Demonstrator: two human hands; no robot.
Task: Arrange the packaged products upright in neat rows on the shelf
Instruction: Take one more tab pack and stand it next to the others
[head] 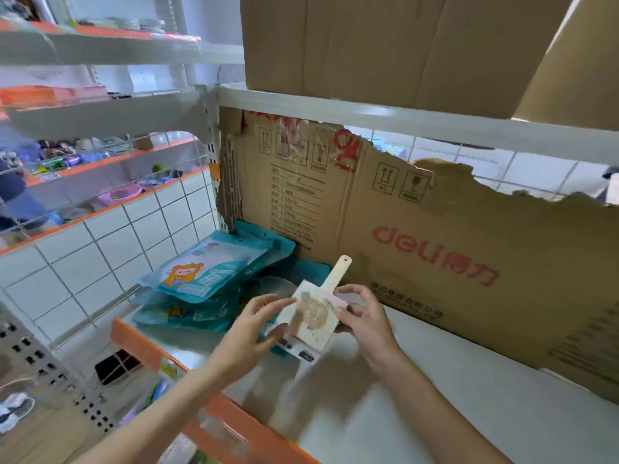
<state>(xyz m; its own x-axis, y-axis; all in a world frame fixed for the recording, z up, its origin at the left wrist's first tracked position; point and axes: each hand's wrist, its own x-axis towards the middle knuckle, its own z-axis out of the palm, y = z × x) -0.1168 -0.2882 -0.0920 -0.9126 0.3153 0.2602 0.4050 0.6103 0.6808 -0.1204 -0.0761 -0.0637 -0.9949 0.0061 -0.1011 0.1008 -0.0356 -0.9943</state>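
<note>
A cream packaged product (313, 316) with a long hanging tab and a brown round picture is held above the white shelf (452, 396), tilted, tab pointing up and away. My left hand (254, 324) touches its lower left edge with curled fingers. My right hand (363, 313) pinches its right edge near the pink strip. Under it lies another white pack (301, 353), partly hidden. To the left, several teal pouches (214, 272) with a cartoon figure lie flat in a loose pile on the shelf.
A torn cardboard sheet (452, 242) with red print lines the shelf's back. A cardboard box (385, 45) sits on the shelf above. An orange price rail (214, 413) runs along the front edge. More stocked shelves (83, 162) and a tiled wall stand at the left.
</note>
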